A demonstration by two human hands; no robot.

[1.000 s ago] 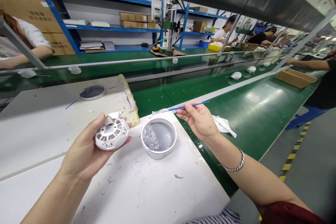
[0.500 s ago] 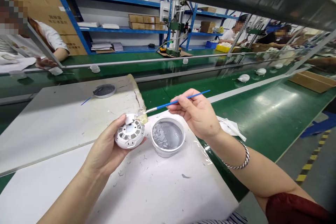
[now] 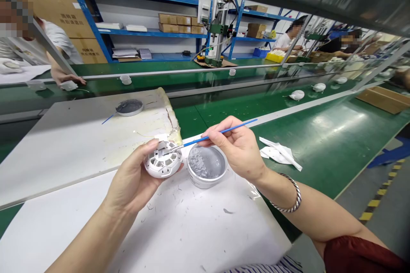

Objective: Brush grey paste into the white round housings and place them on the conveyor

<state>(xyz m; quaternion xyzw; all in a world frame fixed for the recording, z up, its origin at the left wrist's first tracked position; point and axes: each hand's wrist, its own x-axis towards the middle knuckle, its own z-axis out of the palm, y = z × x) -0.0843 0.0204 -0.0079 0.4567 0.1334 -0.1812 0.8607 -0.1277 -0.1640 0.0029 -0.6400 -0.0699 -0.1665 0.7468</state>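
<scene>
I see the left hand (image 3: 131, 179) curled around a round white plastic part with holes (image 3: 163, 164), low in the middle. The right hand (image 3: 238, 149) pinches a thin blue brush (image 3: 221, 132), its tip on the part, which sits just left of a white tub of gray paste (image 3: 200, 182).

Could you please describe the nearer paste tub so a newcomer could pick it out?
On the board beside the green conveyor, look between the left hand and right hand. The white tub of grey paste, unlike the farther dish, has no brush lying beside it.
</scene>
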